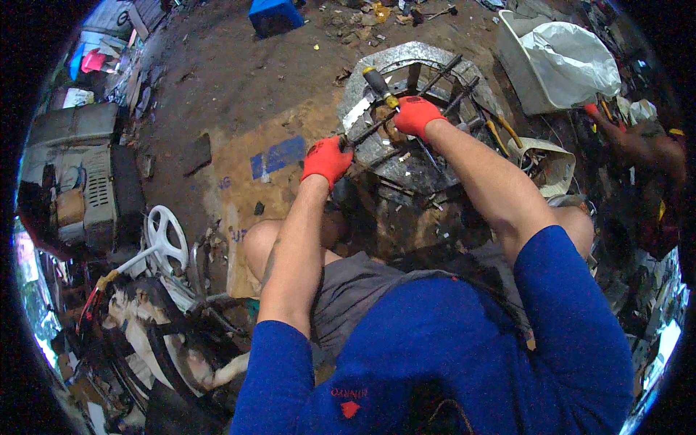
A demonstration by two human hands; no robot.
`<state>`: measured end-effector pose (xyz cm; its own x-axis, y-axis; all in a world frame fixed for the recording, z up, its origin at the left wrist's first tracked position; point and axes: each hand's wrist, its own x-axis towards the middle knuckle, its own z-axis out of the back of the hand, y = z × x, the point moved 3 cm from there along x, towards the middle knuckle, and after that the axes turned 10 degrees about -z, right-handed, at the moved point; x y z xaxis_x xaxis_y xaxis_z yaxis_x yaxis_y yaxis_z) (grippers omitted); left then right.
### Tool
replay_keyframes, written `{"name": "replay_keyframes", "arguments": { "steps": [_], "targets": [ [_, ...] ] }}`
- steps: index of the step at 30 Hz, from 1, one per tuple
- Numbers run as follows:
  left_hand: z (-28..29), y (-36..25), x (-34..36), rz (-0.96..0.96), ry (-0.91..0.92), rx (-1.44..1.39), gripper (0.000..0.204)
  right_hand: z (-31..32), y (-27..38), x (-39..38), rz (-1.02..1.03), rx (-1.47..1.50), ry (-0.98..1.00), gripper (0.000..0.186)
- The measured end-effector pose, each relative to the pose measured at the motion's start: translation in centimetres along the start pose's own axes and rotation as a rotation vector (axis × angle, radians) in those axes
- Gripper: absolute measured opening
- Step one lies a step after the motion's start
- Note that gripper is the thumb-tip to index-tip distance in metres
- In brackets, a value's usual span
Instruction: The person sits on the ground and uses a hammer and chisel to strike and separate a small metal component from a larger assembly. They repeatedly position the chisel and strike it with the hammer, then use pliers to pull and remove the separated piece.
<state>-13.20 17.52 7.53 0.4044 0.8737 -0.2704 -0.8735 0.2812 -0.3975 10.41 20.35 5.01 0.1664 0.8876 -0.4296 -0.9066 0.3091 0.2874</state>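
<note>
My left hand (326, 161), in a red glove, is closed on a dark metal rod (373, 129) lying across an octagonal metal frame (384, 53) on the ground. My right hand (418, 116), also gloved in red, is closed round the neck of a screwdriver (377, 85) with a black and yellow handle, over the frame's centre; whether it also grips the rod is unclear. More dark bars (459, 94) and yellow-handled tools (496, 138) rest at the frame's right.
Cardboard (239, 145) lies beneath. A white bin (522, 87) with a liner and a pale container (558, 170) are at right, beside another person's arm (623, 138). Dark plastic housings (94, 116), a white wheel (165, 225) and scrap are left, a blue box (275, 18) at the back.
</note>
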Motion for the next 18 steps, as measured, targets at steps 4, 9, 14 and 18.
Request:
{"name": "replay_keyframes", "arguments": {
  "steps": [4,9,14,18],
  "targets": [
    [-0.6,1.3,0.9,-0.055,0.023,-0.008,0.036,-0.6,-0.3,0.2,0.03,0.006,-0.059,0.045],
    [0.1,1.7,-0.5,0.017,-0.056,0.029,0.045,-0.7,-0.1,0.1,0.006,0.01,-0.032,0.046],
    [2.3,-0.9,-3.8,-0.141,0.15,0.049,0.05,-0.6,-1.1,0.6,-0.024,0.043,-0.023,0.047],
    [0.1,-2.3,-5.1,-0.04,0.107,0.186,0.043,-0.8,-0.3,0.5,-0.024,0.047,-0.028,0.046]
  ]
}}
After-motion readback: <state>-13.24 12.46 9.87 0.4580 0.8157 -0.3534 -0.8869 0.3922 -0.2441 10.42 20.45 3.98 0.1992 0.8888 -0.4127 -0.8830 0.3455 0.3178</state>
